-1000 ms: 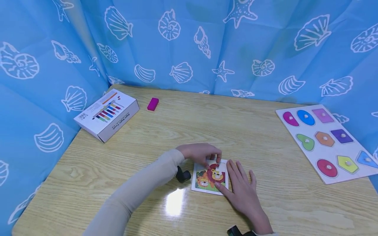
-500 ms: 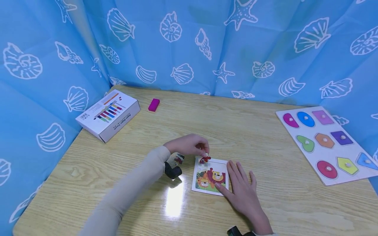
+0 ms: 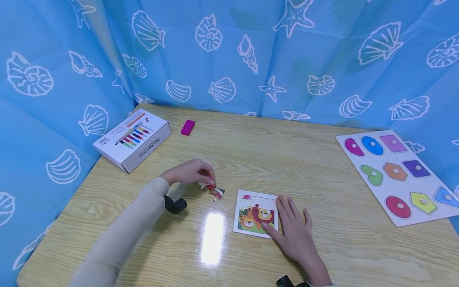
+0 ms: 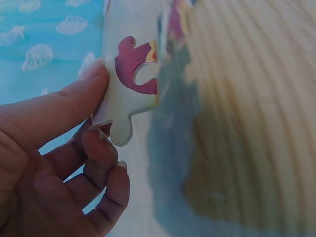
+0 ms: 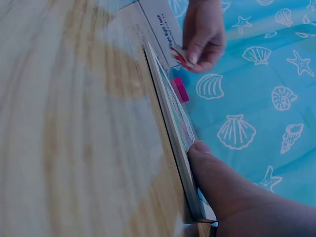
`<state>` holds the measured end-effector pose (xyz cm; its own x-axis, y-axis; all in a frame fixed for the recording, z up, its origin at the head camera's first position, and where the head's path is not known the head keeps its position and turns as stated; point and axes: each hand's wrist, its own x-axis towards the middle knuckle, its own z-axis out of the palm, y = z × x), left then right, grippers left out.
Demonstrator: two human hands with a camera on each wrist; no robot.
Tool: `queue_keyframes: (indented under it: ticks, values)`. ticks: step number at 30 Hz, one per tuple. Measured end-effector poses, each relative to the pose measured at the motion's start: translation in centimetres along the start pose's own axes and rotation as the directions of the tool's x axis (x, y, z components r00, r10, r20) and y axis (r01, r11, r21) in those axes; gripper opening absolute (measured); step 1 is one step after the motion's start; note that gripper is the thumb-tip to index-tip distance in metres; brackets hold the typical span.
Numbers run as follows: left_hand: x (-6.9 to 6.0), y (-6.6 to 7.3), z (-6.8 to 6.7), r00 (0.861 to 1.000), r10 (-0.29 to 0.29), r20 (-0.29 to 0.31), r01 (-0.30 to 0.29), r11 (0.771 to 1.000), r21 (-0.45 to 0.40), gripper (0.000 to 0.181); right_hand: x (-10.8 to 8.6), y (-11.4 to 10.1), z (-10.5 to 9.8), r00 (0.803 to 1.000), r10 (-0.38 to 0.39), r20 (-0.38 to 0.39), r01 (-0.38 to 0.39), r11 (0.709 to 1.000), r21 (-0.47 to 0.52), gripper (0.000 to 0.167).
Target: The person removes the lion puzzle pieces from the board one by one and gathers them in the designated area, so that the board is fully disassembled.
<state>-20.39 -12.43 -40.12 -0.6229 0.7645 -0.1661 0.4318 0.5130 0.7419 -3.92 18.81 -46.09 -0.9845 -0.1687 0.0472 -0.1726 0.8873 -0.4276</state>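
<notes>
My left hand (image 3: 191,172) pinches a jigsaw piece (image 4: 136,94), dark red and cream with rounded tabs, between thumb and fingers, just above the table. Close beside it lies another jigsaw piece (image 3: 217,193) on the wood. The lion jigsaw board (image 3: 236,211) lies flat to the right, with lion pieces in its lower part and a pale bare area above, where a small pink print shows at the upper left. My right hand (image 3: 295,233) rests along the board's right edge, fingers extended; its thumb (image 5: 212,170) lies on top of the board.
A white abacus box (image 3: 132,137) stands at the back left, with a magenta block (image 3: 187,127) near it. At the right lies a white peg board (image 3: 373,191) with colourful knobbed shapes. A blue shell-print curtain (image 3: 236,52) encloses the table (image 3: 287,159).
My left hand has come off the board's upper part and moved left, carrying a red lion piece to beside the loose piece. The right hand stays put.
</notes>
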Motion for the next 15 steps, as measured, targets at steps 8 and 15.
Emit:
queue_keyframes:
  ticks: [8, 15]
  values:
    - [-2.2, -1.6, -0.1, 0.999, -0.041, -0.003, 0.041, 0.999, -0.008, 0.008, 0.0, 0.0, 0.0, 1.0, 0.009, 0.002, -0.009, 1.0, -0.001, 0.084]
    - [-2.4, -2.1, 0.2, 0.997, -0.071, -0.04, 0.072, 0.997, 0.017, 0.006, 0.0, 0.0, 0.0, 1.0, 0.003, -0.003, -0.003, 1.0, -0.004, 0.084]
